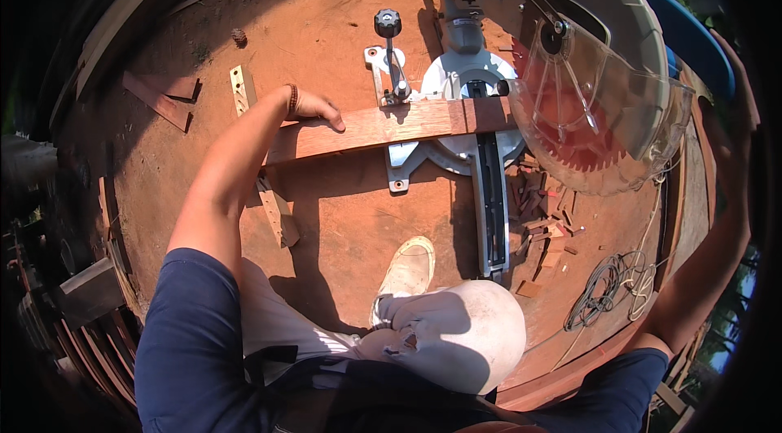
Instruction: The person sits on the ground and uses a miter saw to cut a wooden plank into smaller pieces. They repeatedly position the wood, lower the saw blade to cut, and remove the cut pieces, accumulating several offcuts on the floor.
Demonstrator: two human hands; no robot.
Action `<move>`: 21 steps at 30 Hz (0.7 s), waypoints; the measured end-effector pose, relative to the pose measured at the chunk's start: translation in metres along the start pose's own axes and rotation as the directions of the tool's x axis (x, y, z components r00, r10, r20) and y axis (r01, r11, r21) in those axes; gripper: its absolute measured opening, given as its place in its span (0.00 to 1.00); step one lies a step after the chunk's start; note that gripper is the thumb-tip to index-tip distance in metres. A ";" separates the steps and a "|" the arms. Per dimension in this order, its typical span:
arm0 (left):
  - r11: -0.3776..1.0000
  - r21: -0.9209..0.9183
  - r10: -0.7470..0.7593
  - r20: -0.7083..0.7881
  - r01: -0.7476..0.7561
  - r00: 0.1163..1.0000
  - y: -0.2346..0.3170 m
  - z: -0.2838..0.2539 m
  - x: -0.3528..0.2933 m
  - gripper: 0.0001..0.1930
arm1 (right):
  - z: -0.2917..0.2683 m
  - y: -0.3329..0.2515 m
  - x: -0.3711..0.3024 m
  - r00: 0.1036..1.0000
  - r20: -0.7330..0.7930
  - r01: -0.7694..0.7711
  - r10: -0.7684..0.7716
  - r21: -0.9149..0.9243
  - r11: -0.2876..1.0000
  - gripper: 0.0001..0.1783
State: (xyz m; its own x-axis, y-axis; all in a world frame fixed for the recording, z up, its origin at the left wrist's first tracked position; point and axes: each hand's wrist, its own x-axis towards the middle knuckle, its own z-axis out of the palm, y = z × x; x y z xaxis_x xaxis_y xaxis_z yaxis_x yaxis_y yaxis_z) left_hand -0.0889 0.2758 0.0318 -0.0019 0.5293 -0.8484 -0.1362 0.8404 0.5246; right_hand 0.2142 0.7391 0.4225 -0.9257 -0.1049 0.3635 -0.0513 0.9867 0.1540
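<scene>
Ground point(342, 229) of reddish earth shows between the board's lower edge and the light shoe point(411, 266) at lower centre, and more spreads above the board toward the top of the frame; at right of centre, small offcuts point(542, 229) crowd the side of the saw base point(448, 79). The board point(366, 130) lies across that base at mid-frame, its right end reaching the clear guard point(652, 136), beneath the black clamp knob point(388, 22). The left hand point(316, 105) grips the board's upper edge near its left end, some fingers hidden. The right hand point(740, 95), dim at the right rim, is against the blue handle point(688, 34); I cannot tell whether it is closed. Glare blurs the red toothed blade point(570, 127) behind the guard. The board is reddish brown, straight-sided, sunlit, darker toward its right end.
</scene>
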 end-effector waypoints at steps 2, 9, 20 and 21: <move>1.000 0.022 0.020 0.002 -0.021 1.000 -0.009 -0.006 0.009 0.29 | 0.010 0.016 0.000 0.989 -0.002 -0.148 0.149 0.036 0.988 0.29; 0.997 -0.063 -0.040 -0.009 0.039 0.999 -0.006 0.000 0.004 0.26 | 0.026 -0.008 -0.029 0.969 -0.073 -0.235 0.236 0.015 0.972 0.30; 0.997 -0.068 -0.038 -0.004 0.037 0.999 0.000 0.004 0.001 0.31 | 0.077 -0.089 -0.100 0.965 -0.204 -0.165 0.168 0.032 0.986 0.27; 0.997 -0.059 -0.046 -0.006 0.045 0.999 0.003 0.005 -0.003 0.32 | 0.081 -0.090 -0.102 0.963 -0.214 -0.158 0.162 0.036 0.987 0.28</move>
State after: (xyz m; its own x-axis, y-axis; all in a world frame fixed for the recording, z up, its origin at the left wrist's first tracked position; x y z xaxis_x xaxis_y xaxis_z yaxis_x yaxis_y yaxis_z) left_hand -0.0847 0.2771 0.0361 -0.0015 0.4896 -0.8719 -0.1943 0.8552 0.4805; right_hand 0.2831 0.6710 0.2968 -0.8201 0.0321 0.5713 0.0816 0.9948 0.0612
